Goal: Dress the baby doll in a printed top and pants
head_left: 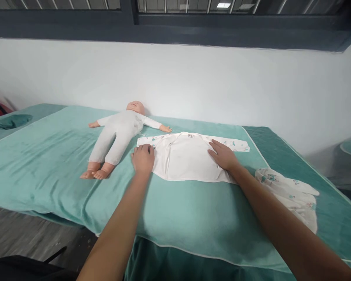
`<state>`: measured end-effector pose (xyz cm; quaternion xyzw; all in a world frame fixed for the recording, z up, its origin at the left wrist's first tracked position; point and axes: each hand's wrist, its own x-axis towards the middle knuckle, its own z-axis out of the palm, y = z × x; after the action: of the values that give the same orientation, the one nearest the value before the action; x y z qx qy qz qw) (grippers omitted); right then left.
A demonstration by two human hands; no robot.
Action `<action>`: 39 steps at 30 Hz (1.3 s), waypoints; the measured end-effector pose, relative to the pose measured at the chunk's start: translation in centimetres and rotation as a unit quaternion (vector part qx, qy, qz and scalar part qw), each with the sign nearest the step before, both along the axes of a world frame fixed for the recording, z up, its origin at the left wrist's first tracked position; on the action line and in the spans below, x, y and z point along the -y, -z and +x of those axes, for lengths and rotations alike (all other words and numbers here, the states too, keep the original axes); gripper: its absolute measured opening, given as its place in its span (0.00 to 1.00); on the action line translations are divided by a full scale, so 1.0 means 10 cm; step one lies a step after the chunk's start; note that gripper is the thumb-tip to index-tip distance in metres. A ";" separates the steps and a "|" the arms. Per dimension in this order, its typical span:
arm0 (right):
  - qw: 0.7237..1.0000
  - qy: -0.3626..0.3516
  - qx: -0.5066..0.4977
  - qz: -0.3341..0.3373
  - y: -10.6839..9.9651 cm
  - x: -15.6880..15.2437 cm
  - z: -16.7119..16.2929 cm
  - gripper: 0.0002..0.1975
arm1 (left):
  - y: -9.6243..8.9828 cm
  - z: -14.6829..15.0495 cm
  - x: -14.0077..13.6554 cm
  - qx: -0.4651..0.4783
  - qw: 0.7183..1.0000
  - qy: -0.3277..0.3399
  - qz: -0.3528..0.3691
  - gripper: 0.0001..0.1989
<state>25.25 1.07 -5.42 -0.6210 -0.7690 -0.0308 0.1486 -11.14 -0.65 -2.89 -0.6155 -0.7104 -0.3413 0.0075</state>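
A white baby shirt (193,162) lies spread flat, its printed sleeves stretched out to both sides and a small label mark near the neckline. At its left edge, by the sleeve, my left hand (144,158) has its fingers bent and closed on the fabric; the fingertips are partly hidden. My right hand (223,155) rests open on the shirt's right side, below the other sleeve, with fingers stretched out. Just left of the shirt, a baby doll (121,127) in a white body suit lies on its back, one arm reaching toward the shirt.
A crumpled white printed baby garment (292,197) lies to the right, beside my right forearm. Everything rests on a light green cover (190,218) over a padded surface with darker green at the sides. A white wall (193,86) stands behind it, below a dark window frame.
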 end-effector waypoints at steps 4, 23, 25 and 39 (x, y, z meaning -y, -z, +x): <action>1.000 -0.001 0.012 -0.003 0.02 -0.02 0.01 0.29 | -0.01 0.05 0.02 -0.075 0.996 0.032 0.026 0.14; 0.982 -0.087 0.163 0.033 -0.17 0.56 -0.34 0.26 | -0.09 0.25 0.82 -0.084 0.942 0.324 0.021 0.21; 0.973 -0.140 0.182 0.031 -0.19 0.80 -0.41 0.27 | -0.09 0.24 0.81 -0.080 0.945 0.318 0.013 0.22; 0.992 -0.102 0.053 -0.051 -0.75 0.84 -0.94 0.33 | -0.33 -0.25 0.64 0.055 0.961 0.261 0.070 0.13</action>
<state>15.88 -7.30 2.03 -0.5435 -0.8357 -0.0091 0.0784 -13.62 -7.09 0.39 -0.7579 -0.4983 -0.4138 -0.0779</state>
